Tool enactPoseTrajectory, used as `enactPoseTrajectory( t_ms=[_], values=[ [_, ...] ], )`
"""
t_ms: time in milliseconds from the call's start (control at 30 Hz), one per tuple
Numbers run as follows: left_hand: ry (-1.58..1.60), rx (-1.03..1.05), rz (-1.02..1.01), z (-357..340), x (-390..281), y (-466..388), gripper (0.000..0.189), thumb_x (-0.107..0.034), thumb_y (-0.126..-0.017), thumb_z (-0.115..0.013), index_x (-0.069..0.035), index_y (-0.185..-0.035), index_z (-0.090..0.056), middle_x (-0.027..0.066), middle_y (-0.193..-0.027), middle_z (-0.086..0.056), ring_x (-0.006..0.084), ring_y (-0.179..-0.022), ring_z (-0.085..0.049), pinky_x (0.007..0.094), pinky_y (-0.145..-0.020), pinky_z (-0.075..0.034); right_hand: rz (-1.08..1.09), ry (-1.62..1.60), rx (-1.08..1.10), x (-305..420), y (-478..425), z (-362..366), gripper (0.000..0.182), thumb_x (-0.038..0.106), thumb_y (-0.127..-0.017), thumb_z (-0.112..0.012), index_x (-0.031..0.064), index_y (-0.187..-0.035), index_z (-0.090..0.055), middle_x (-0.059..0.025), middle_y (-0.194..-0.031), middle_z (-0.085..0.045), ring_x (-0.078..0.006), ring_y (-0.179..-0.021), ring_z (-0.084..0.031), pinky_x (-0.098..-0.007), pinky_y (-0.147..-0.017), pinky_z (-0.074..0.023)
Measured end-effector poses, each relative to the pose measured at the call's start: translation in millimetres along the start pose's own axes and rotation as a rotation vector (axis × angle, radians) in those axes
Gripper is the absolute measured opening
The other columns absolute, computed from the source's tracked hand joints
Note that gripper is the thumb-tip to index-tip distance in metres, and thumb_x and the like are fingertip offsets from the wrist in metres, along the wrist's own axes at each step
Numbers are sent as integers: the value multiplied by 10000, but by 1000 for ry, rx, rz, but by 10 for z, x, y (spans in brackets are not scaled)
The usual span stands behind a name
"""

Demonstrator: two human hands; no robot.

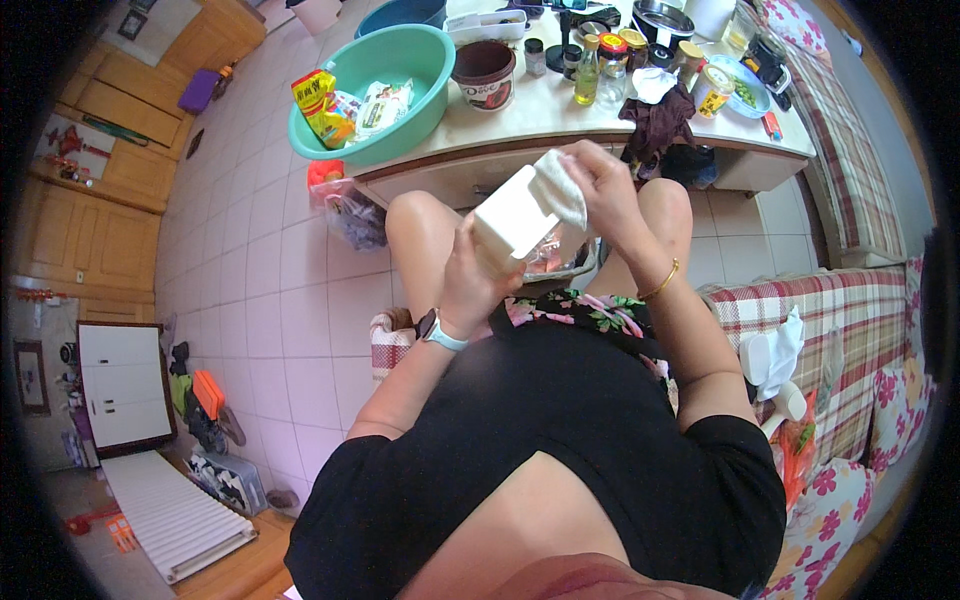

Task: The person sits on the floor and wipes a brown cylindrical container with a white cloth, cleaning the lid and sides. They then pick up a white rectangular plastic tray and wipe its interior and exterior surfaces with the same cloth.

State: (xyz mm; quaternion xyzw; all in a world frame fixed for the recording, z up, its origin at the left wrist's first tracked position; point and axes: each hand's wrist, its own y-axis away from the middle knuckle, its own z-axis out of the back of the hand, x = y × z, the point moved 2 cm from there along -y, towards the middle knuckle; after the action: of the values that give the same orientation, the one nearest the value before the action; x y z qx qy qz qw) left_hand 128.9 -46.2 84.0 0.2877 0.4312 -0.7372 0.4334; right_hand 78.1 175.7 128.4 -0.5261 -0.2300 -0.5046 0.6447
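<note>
Between my knees and the table, my left hand (480, 281) grips a white, box-shaped container (517, 210) from below and from its left side. My right hand (604, 191) pinches a folded whitish cloth (559, 187), which lies against the container's upper right edge. The container is tilted, and its bright surface is overexposed, so I cannot tell whether it is a box or a lid. Under both hands stands a lined bin (592, 264) with wrappers inside, partly hidden by the container and my right forearm.
The table (442, 154) ahead holds a green basin (429, 82) with packets, a brown Dove tub (484, 79), an oil bottle (586, 75), jars and a dark cloth (660, 120) over its edge. A checked sofa (862, 300) is at right, a plastic bag (356, 221) left.
</note>
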Motion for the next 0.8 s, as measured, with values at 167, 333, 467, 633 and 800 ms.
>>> enactPoseTrajectory(
  t_ms=[167, 333, 467, 633, 800],
  values=[
    [-98, 53, -66, -46, 21, -34, 899, -164, -690, -885, 30, -1371, -332, 194, -1213, -577, 319, -1117, -607, 386, -949, -490, 259, -110, 37, 386, -71, 136, 167, 92, -901, -640, 5, -1032, -698, -146, -1034, -685, -247, -938, -652, -353, -828, -514],
    [94, 140, 1, -183, 184, 76, 958, -126, -607, -879, -61, -1402, -348, 204, -1312, -518, 383, -1186, -560, 431, -974, -486, 522, 137, 561, 666, 168, -174, 289, 179, -844, -692, 83, -1116, -700, -165, -1202, -644, -349, -1121, -605, -451, -976, -467],
    [-90, 90, -115, -129, 142, 98, 990, -99, -573, -889, -60, -1398, -343, 205, -1360, -484, 396, -1226, -532, 434, -1006, -474, 405, 138, 588, 529, 65, -111, 331, 208, -841, -700, 65, -1139, -691, -173, -1178, -652, -346, -1094, -612, -450, -966, -474],
    [46, 113, -117, -22, 77, 130, 1046, 0, -516, -869, -69, -1418, -343, 205, -1425, -439, 395, -1283, -495, 426, -1066, -437, -74, -267, 808, 215, -66, 45, 343, 233, -951, -631, 64, -1248, -659, -101, -1163, -686, -180, -1061, -634, -330, -932, -487],
    [137, 60, -107, 13, 31, 103, 993, -7, -563, -861, -38, -1412, -347, 180, -1355, -485, 339, -1248, -521, 393, -1048, -438, -363, -853, 738, 42, -17, 122, 373, 212, -956, -639, 41, -1287, -634, -55, -1174, -673, -126, -1050, -620, -296, -939, -490]
  ],
)
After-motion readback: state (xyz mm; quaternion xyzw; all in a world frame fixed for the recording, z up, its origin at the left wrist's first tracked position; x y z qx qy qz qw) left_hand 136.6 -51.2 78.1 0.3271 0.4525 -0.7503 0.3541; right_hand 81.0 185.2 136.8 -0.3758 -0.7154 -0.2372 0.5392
